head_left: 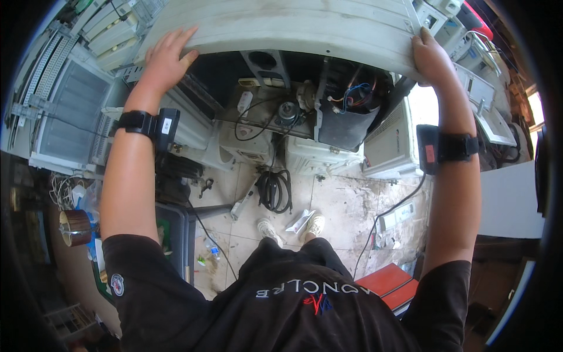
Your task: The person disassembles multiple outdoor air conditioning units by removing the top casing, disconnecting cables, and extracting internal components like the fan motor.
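Note:
A wide off-white metal panel [281,26] spans the top of the view, above the open front of an air-conditioner outdoor unit. My left hand [169,61] lies on its left front corner, fingers stretched over the top and thumb near the edge. At the right front corner, my right hand [433,57] grips the panel, its fingers wrapped at the side and partly hidden. Below the panel I see a motor [288,112], a dark sheet-metal divider [345,125] and blue wires [355,94] beside copper pipes.
A coiled black cable [274,190] lies on the tiled floor ahead of my shoes. White unit casings [390,144] stand low on the right and more under the panel. A grey bin [176,234] is at left, a red box [390,284] at right. Stacked appliance parts [73,105] crowd the left.

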A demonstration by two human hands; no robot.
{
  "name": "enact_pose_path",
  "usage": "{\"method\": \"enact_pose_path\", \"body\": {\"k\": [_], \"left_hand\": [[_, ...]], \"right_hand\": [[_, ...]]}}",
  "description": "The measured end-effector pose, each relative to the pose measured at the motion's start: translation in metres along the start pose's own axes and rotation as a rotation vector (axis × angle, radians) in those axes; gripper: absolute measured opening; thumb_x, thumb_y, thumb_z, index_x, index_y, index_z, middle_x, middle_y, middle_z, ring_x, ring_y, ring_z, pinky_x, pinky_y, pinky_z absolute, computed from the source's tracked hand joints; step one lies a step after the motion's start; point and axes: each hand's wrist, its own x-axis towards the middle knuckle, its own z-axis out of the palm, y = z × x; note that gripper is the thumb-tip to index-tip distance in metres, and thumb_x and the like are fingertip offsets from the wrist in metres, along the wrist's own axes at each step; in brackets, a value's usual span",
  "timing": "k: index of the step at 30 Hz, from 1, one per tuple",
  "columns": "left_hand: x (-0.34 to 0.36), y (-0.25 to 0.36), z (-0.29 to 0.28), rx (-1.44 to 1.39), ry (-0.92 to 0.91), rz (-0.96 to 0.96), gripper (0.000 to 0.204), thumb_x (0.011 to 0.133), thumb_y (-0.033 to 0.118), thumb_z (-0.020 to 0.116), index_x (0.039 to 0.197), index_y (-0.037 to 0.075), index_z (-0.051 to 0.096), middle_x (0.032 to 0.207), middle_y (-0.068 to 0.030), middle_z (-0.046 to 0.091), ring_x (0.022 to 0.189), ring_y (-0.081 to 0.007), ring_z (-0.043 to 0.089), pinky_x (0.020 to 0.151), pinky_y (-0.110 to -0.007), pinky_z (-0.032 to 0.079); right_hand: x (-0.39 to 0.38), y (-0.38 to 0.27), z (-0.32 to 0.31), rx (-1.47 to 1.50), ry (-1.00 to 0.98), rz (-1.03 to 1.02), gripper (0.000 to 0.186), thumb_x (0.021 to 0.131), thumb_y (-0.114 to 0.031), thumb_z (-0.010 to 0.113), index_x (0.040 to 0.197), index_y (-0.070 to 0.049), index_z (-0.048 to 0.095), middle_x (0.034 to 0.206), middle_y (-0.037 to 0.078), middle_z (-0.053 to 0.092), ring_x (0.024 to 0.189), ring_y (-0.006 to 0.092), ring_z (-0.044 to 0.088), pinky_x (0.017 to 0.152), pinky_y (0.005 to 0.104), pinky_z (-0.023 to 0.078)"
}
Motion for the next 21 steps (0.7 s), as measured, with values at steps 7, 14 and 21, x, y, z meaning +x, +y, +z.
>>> {"method": "enact_pose_path", "body": {"k": [7, 14, 21], "left_hand": [[-0.068, 0.014, 0.001, -0.133, 0.221, -0.175, 0.063, 0.086, 0.031, 0.070, 0.140, 0.006, 0.047, 0.140, -0.0258, 0.047, 0.128, -0.0426, 0.047, 0.105, -0.048, 0.039], [-0.176, 0.053, 0.009, -0.392, 0.074, -0.287, 0.052, 0.087, 0.017, 0.067, 0.131, -0.003, 0.050, 0.133, -0.0271, 0.050, 0.124, -0.0446, 0.048, 0.104, -0.048, 0.040], [-0.339, 0.062, 0.028, -0.447, -0.107, -0.538, 0.047, 0.086, 0.012, 0.066, 0.128, -0.003, 0.052, 0.130, -0.0261, 0.052, 0.122, -0.0424, 0.049, 0.105, -0.045, 0.040]], "right_hand": [[-0.013, -0.003, -0.003, 0.156, -0.042, 0.151, 0.061, 0.098, -0.042, 0.042, 0.154, -0.022, 0.027, 0.139, 0.020, 0.052, 0.113, 0.0367, 0.059, 0.067, 0.0472, 0.060], [0.049, 0.094, 0.001, 0.702, -0.139, 0.087, 0.059, 0.098, -0.032, 0.052, 0.154, -0.021, 0.033, 0.122, 0.009, 0.064, 0.095, 0.0166, 0.064, 0.073, 0.0376, 0.053], [0.004, 0.038, 0.004, 0.735, -0.083, -0.013, 0.055, 0.095, -0.015, 0.057, 0.148, -0.010, 0.043, 0.124, 0.017, 0.062, 0.106, 0.0208, 0.060, 0.090, 0.0264, 0.045]]}}
